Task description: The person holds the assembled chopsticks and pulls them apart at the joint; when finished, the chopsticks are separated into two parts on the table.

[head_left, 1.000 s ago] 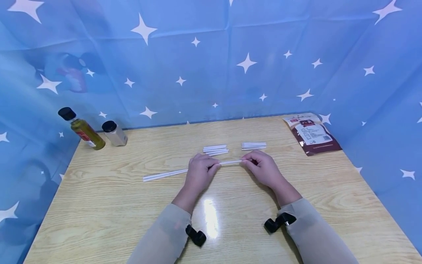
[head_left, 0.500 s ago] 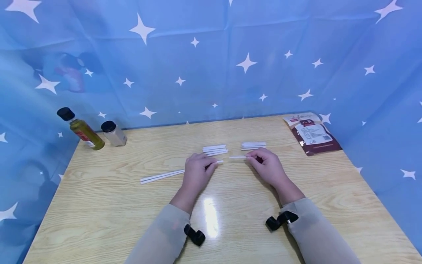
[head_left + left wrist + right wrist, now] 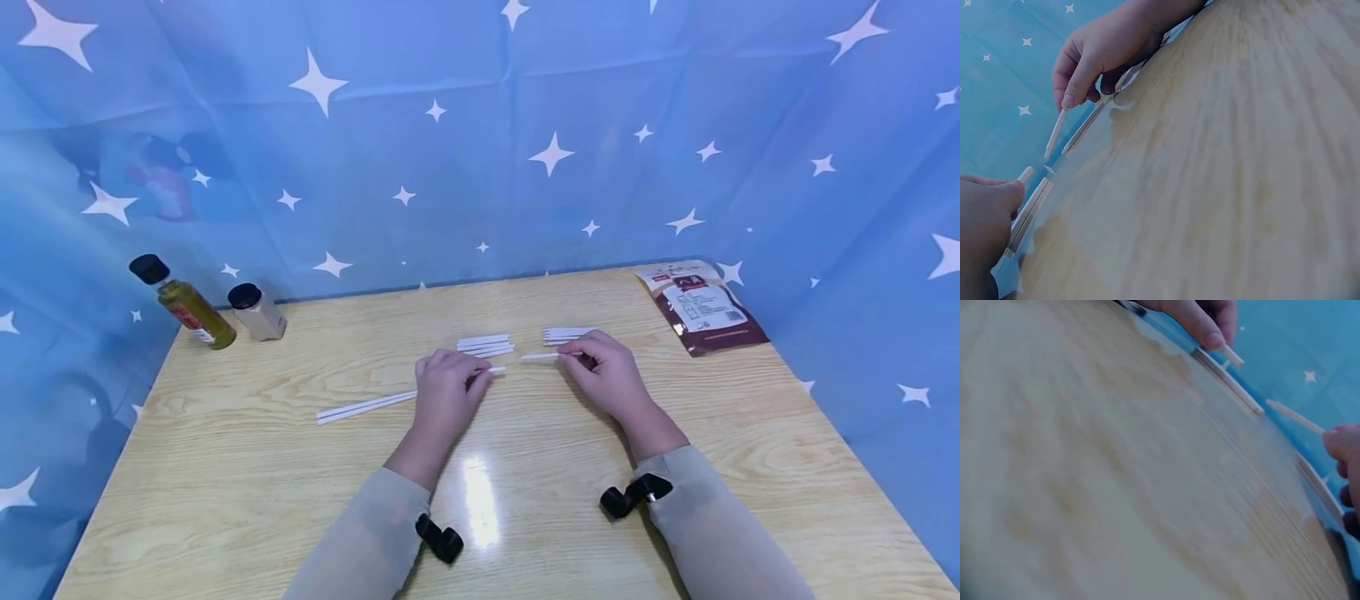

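Observation:
My left hand pinches a short white stick piece, whose end pokes out past the thumb and finger. My right hand pinches another thin white stick piece that points left. A gap separates the two facing ends, also visible in the left wrist view, where the right piece slants down. Just behind my left hand lies a bundle of several short white sticks. Behind my right hand is a similar bundle, partly hidden. Longer white sticks lie left of my left hand, their right ends covered.
An oil bottle with a black cap and a black-lidded jar stand at the table's back left. A brown and white food pouch lies at the back right. A blue star-patterned cloth borders the wooden table.
One stick spanned both hands a second ago; it is now in two separate pieces, one in each hand. My right hand has shifted slightly right and away. The head view has tilted a little.

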The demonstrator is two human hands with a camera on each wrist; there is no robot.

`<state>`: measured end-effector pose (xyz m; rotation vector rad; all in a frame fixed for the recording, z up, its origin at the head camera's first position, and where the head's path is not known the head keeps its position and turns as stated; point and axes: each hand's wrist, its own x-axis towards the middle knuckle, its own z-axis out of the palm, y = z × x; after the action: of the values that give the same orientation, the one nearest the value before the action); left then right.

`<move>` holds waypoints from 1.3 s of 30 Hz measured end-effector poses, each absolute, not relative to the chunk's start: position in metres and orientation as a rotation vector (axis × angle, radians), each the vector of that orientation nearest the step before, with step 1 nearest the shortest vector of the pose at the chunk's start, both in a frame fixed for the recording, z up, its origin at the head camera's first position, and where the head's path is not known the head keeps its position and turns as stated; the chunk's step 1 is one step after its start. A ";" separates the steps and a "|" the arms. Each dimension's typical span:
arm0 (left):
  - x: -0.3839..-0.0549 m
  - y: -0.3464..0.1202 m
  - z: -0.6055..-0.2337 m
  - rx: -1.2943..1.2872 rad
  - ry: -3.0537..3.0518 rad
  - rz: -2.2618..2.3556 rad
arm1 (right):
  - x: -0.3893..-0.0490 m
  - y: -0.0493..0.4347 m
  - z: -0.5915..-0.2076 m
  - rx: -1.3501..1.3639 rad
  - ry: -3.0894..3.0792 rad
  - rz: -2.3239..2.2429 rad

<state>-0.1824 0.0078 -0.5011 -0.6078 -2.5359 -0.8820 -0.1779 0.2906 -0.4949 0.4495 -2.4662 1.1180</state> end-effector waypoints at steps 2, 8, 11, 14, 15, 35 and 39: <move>-0.183 0.008 -0.501 -0.605 -2.517 -0.861 | -0.181 0.296 -0.496 0.441 -2.455 1.083; -0.188 0.009 -0.501 -0.579 -2.489 -0.795 | -0.189 0.309 -0.497 0.419 -2.473 0.991; -0.190 0.011 -0.502 -0.566 -2.499 -0.770 | -0.191 0.314 -0.498 0.424 -2.474 0.955; -0.194 0.013 -0.502 -0.555 -2.518 -0.747 | -0.192 0.318 -0.499 0.430 -2.460 0.935; -0.196 0.014 -0.502 -0.550 -2.526 -0.737 | -0.192 0.319 -0.499 0.432 -2.454 0.932; -0.210 0.029 -0.502 -0.551 -2.539 -0.674 | -0.191 0.329 -0.504 0.374 -2.506 0.924; -0.211 0.030 -0.503 -0.552 -2.550 -0.684 | -0.191 0.327 -0.504 0.347 -2.537 0.897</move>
<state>-0.2107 0.0302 -0.5026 -0.5520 -2.5503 -0.6835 -0.1913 0.3272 -0.5044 0.3468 -2.5366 0.8969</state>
